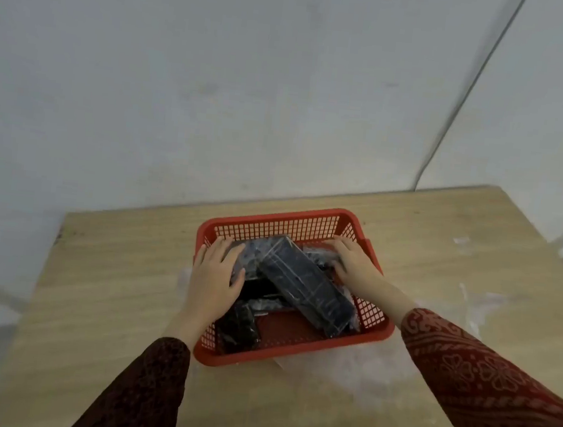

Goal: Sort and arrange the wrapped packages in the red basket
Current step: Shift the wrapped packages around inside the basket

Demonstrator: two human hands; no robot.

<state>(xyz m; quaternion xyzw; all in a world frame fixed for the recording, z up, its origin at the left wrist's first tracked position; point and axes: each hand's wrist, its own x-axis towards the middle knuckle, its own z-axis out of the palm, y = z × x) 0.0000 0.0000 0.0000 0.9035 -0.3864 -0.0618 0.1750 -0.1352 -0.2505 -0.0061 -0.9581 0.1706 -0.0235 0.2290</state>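
red mesh basket [369,335] on a light wooden table [113,266], set over a patch of clear plastic sheet [354,368] that spreads out toward the right. inside the basket, several dark packages in clear wrap, piled unevenly. longest of them, a long dark wrapped package [304,284], lying diagonally on top, from far-left down to the near-right wall. beneath and beside it, a wrapped package at the far left [251,258], partly under the left hand. another small wrapped package [238,326] in the near-left corner, tilted against the wall. more wrapped pieces at the far right [320,256], mostly hidden. bare red floor of the basket showing in the near middle.

left hand [216,272] reaching over the left rim, palm down, fingers spread flat on the far-left package, pressing rather than clasping. right hand [354,265] over the far-right corner, fingers curled down onto the packages there; cannot tell whether closed around anything. both forearms in patterned dark red sleeves [484,381]. pale wall [216,86] behind the table.
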